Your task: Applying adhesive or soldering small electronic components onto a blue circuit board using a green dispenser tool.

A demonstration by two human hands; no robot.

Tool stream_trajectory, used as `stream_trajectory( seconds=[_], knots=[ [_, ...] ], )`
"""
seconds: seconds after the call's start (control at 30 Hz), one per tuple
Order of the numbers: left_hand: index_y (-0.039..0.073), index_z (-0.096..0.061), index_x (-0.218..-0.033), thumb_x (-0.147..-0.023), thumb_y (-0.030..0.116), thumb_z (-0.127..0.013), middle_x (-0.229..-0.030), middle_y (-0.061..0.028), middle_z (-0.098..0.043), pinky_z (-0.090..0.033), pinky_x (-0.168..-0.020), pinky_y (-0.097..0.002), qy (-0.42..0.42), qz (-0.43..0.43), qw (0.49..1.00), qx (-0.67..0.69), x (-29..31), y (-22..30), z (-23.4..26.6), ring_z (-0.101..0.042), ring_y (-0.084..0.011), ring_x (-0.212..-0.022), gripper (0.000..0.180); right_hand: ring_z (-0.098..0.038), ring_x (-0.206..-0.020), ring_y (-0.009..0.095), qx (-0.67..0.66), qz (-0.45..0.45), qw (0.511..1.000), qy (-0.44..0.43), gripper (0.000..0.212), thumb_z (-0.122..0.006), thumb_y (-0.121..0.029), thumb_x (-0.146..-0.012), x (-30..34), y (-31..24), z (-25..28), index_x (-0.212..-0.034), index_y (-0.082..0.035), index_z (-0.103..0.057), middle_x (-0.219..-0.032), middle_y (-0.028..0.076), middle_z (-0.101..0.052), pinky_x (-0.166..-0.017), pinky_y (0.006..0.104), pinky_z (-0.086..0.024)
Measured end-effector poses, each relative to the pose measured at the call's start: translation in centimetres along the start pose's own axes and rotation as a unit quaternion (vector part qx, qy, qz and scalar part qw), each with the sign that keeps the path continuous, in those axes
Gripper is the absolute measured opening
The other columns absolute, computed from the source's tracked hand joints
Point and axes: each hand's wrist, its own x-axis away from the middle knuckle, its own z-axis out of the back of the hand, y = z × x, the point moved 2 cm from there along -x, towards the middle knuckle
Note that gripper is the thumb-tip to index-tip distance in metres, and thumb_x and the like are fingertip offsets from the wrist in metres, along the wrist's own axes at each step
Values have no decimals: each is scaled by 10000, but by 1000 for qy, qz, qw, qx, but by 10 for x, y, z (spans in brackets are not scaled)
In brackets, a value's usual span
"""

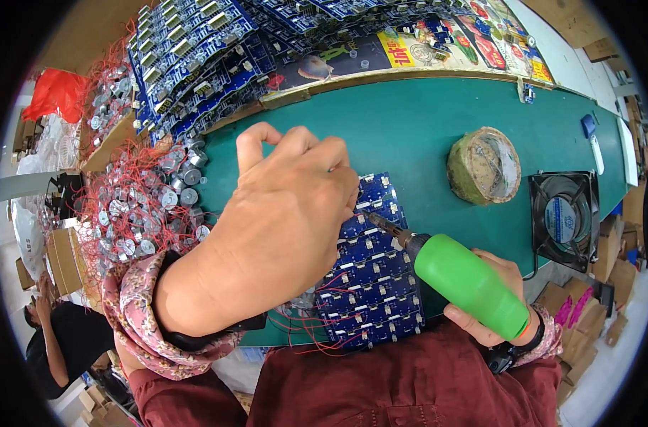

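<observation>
My left hand [288, 192] is raised over the left side of a blue circuit board panel [377, 285], its fingers curled. Whatever they pinch, if anything, is hidden behind the hand. The panel carries rows of small white parts, with red wires running off its lower left. On the right, my right hand [495, 292] is wrapped around a green-bodied hand tool [466, 281] with a dark collar and narrow metal tip, whose exact kind I cannot make out. That tip points left over the panel's upper part, close to my left fingers; contact cannot be judged.
A heap of small round motors [139, 203] with red wires lies left. Stacked blue boards [196, 60] stand behind it. A rough round pot [461, 169], a black fan [565, 220] and a white-bladed tool [595, 146] sit right. Another person [71, 345] is at far left.
</observation>
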Motion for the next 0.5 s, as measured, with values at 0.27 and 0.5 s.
stream_trajectory(
  seconds=[0.27, 0.5],
  knots=[
    [75, -582, -769, -753, 25, -656, -882, -48, -518, -280, -901, -423, -9, 3, 1000, -13, 0, 0, 1, -502, -242, -917, 90, -549, -615, 247, -20, 16, 1000, 15, 206, -708, -145, -769, -3, 2, 2, -780, -5, -557, -751, 120, -561, -549, 315, -450],
    [76, -586, -765, -758, 32, -659, -884, -43, -520, -276, -911, -430, -12, 8, 1000, -14, 0, 1, 1, -502, -241, -919, 85, -625, -716, 296, -62, -63, 994, 70, 243, -692, -249, -822, 7, -3, 6, -896, -19, -664, -906, 127, -658, -656, 367, -520]
  ],
)
